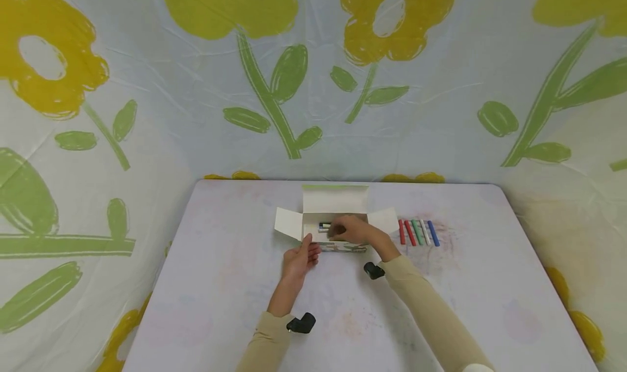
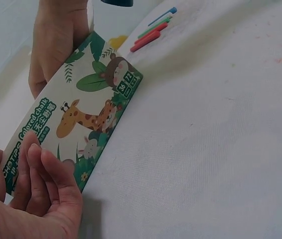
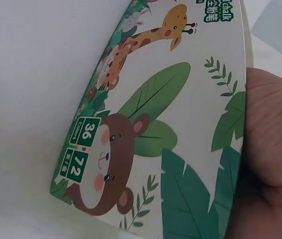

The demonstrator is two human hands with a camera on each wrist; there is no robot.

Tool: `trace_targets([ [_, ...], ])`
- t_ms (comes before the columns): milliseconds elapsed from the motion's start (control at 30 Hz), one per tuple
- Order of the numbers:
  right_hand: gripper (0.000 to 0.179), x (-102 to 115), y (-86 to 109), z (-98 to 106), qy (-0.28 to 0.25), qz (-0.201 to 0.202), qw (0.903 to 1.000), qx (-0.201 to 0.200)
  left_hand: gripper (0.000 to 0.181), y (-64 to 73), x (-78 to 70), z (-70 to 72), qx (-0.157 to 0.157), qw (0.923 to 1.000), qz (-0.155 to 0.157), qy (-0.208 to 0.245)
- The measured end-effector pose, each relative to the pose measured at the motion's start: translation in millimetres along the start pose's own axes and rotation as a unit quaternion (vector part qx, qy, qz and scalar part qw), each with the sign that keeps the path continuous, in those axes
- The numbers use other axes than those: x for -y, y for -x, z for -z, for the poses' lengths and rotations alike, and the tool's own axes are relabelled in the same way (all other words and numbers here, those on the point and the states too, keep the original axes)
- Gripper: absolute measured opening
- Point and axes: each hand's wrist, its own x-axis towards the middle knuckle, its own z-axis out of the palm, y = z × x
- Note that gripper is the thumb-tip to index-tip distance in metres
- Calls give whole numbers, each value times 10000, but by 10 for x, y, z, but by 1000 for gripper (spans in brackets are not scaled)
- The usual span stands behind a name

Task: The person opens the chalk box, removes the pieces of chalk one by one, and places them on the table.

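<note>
You are working at a box marked "Colored chalk" [image 2: 88, 112], which is sitting upright on the table [image 1: 220, 285] with its flaps [image 1: 335, 199] spread outward. Its thin card is probably making it light and springy, so its walls are likely bowing under a hard squeeze; a front corner is looking like the firmest hold. The sticks inside [image 1: 324, 225] are lying sideways near your right hand, and five more [image 1: 417, 232] are lying in a row just beyond the right flap. Those are likely being light, stiff, brittle and a little dusty, so the middle of each is seeming the safest place for a gentle pinch. Your left hand [image 1: 297, 260] is gripping the box's near left corner, thumb at the rim and loosely bent fingers in front. Your right hand [image 1: 351, 229] is dipping into the box with bent fingers; its fingertips are hiding there, so whether they are pinching a stick you cannot tell.
</note>
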Motion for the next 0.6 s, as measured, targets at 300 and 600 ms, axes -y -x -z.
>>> trace_targets([
  [300, 20, 29, -98, 44, 42, -565, 9945, 879, 43, 169, -171, -42, 133, 9998, -8, 118],
  [600, 22, 55, -212, 35, 506, -889, 9851, 1384, 42, 191, -188, -35, 192, 9997, 1, 125],
])
